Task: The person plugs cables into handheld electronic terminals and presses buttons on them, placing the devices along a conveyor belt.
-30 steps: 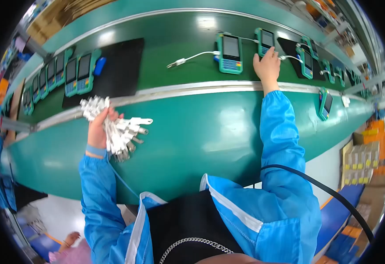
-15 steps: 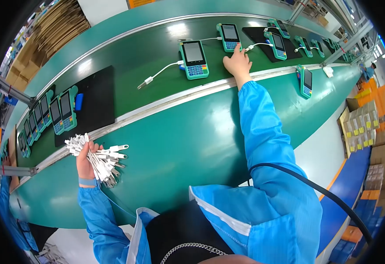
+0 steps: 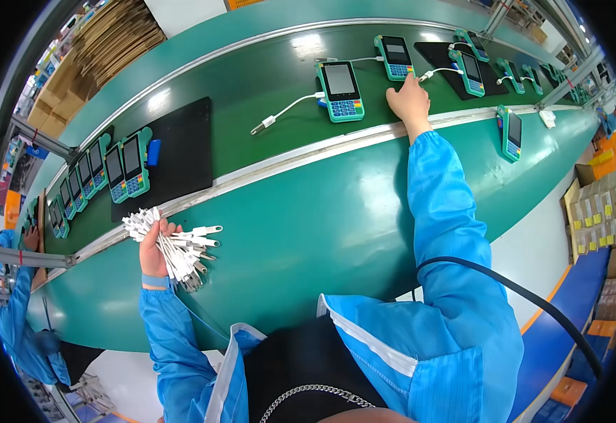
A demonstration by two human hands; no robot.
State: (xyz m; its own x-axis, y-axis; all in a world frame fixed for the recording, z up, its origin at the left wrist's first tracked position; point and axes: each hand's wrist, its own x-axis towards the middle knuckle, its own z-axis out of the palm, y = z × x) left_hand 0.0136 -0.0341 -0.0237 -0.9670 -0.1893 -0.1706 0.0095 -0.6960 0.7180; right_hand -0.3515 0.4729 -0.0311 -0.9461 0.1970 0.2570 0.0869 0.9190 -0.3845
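My left hand (image 3: 154, 252) is closed around a thick bunch of white cables (image 3: 181, 248), held over the near edge of the green bench; their connector ends fan out on both sides. My right hand (image 3: 409, 102) reaches to a teal card payment terminal (image 3: 395, 60), with a fingertip at the lower right of its keypad. Nothing shows held in that hand, though its other fingers are partly hidden. Left of it lies another payment terminal (image 3: 341, 92), with a white cable (image 3: 280, 118) plugged into its side and the cable's free end on the green belt.
Several terminals (image 3: 96, 166) stand in a row by a black mat (image 3: 181, 155) on the left. More lie to the right, including a terminal (image 3: 511, 134) on the near ledge. Metal posts (image 3: 44, 137) frame both ends. A co-worker's hand (image 3: 32, 238) is at far left.
The whole view has shifted, so the scene sits further right. My right fingertip stays at the same terminal's keypad, and my left hand keeps the cable bunch. More of the co-worker shows at left.
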